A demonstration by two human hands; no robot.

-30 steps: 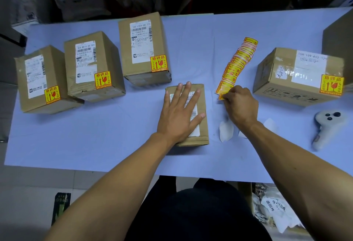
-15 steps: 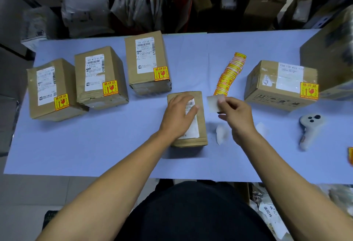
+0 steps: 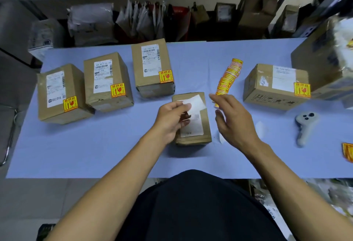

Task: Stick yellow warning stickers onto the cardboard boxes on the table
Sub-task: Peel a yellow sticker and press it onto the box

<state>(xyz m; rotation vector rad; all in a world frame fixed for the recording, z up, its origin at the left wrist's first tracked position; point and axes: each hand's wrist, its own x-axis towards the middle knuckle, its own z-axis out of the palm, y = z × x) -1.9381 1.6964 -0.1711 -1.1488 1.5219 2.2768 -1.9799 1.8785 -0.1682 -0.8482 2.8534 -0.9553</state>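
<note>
Left hand (image 3: 172, 118) pinches a white-backed sticker (image 3: 195, 103), printed face hidden, above the unlabelled box (image 3: 193, 119) at worktop (image 3: 95, 145) centre. Right hand (image 3: 234, 118), fingers spread, empty, partly covers the sticker strip (image 3: 228, 76). Half a second earlier, the right hand held the sticker.

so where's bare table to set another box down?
Free: the near-left table in front of the three stickered boxes, and the far middle left of the sticker strip. Crowded: around the centre box and right, by the controller.

Big box (image 3: 324, 63) — blurred, cut off right.
</note>
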